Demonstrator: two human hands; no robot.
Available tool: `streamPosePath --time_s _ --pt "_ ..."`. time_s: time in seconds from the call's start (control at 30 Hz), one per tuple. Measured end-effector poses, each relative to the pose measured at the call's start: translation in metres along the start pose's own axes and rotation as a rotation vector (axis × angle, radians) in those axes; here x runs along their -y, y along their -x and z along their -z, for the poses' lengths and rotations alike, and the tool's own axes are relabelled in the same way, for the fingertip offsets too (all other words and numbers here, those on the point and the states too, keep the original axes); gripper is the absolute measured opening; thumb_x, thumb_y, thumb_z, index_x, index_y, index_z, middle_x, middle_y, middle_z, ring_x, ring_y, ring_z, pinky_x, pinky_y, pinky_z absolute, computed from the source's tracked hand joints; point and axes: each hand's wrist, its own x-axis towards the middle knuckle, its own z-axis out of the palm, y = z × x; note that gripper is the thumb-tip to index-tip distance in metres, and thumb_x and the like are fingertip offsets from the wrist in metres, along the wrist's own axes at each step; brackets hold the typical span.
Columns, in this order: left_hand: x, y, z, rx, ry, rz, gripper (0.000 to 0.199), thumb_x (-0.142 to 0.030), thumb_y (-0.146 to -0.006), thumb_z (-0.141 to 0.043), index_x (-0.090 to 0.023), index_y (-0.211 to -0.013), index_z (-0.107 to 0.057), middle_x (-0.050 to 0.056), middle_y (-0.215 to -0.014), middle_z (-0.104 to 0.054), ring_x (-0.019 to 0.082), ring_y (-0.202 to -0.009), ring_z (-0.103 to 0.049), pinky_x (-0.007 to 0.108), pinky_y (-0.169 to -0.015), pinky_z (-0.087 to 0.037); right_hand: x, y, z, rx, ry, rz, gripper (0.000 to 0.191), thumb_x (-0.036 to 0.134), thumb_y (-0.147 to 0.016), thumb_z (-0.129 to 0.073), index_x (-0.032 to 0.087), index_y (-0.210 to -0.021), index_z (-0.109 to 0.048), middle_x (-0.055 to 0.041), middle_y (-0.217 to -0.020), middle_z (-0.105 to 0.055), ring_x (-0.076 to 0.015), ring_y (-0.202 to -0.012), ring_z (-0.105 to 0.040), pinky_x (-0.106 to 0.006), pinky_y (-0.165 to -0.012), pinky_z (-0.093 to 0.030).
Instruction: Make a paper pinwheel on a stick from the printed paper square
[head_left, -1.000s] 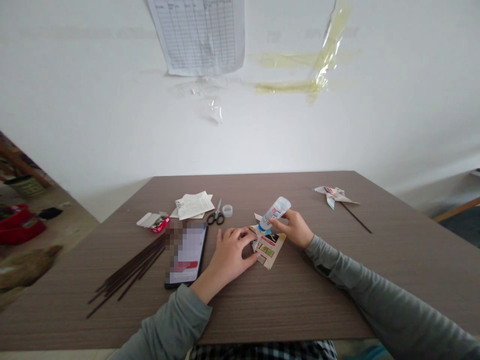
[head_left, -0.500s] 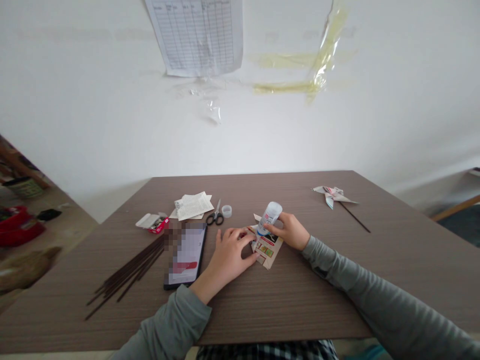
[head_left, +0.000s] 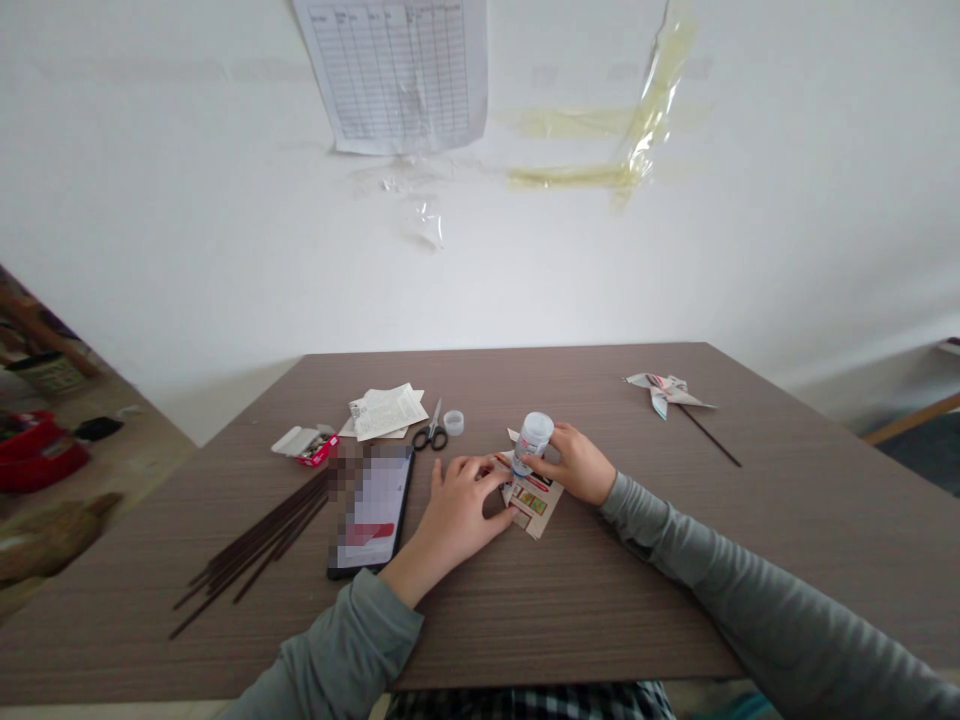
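Note:
My right hand grips a white glue stick with a red and blue label. Its lower end meets a small folded piece of printed paper on the table, and its pale base points up, slightly tilted. My left hand has curved fingers, with thumb and fingertips holding the left edge of this paper down. Behind the hands are a translucent cap and scissors with black handles. A paper pinwheel on a dark stick lies at the far right.
Left of my hands lies a phone, partly blurred out, beside several thin brown sticks. Farther back are a small open red box and some printed paper pieces. A white wall rises behind the table.
My right hand has shifted slightly left and toward me with the glue stick, which now stands more upright. My left hand and the paper look nearly unmoved.

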Motion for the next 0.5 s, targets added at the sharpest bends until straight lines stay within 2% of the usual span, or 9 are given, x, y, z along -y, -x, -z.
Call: streamPosePath --time_s 0.13,0.33,0.5 --pt "0.0009 0.0001 0.0001 0.015 -0.017 0.000 0.047 -0.049 -0.108 -0.102 -0.042 -0.154 -0.097 0.014 -0.168 -0.087 0.052 -0.167 -0.072 0.096 -0.152 -0.039 0.0003 0.0001 -0.0003 -0.005 0.000 0.008 0.017 0.046 -0.112 -0.099 0.030 -0.113 -0.093 -0.0105 -0.112 -0.099 -0.0393 -0.112 -0.096 -0.055 -0.113 -0.078" --pt "0.0018 0.0005 0.0002 -0.004 -0.003 -0.015 0.046 -0.048 -0.106 -0.103 -0.043 -0.151 -0.098 0.013 -0.166 -0.088 0.052 -0.165 -0.073 0.093 -0.153 -0.041 -0.0015 -0.0003 -0.0013 -0.012 0.003 0.037 0.018 0.049 -0.112 -0.099 0.032 -0.112 -0.093 -0.0084 -0.108 -0.099 -0.0392 -0.115 -0.095 -0.057 -0.117 -0.077" --pt "-0.0022 -0.0002 0.0016 0.001 -0.001 -0.004 0.044 -0.046 -0.106 -0.103 -0.039 -0.149 -0.098 0.015 -0.166 -0.088 0.054 -0.164 -0.073 0.099 -0.150 -0.038 -0.0026 -0.0005 -0.0015 0.002 0.014 0.051 0.019 0.051 -0.113 -0.099 0.033 -0.112 -0.092 -0.0076 -0.106 -0.098 -0.0392 -0.114 -0.096 -0.058 -0.120 -0.076"
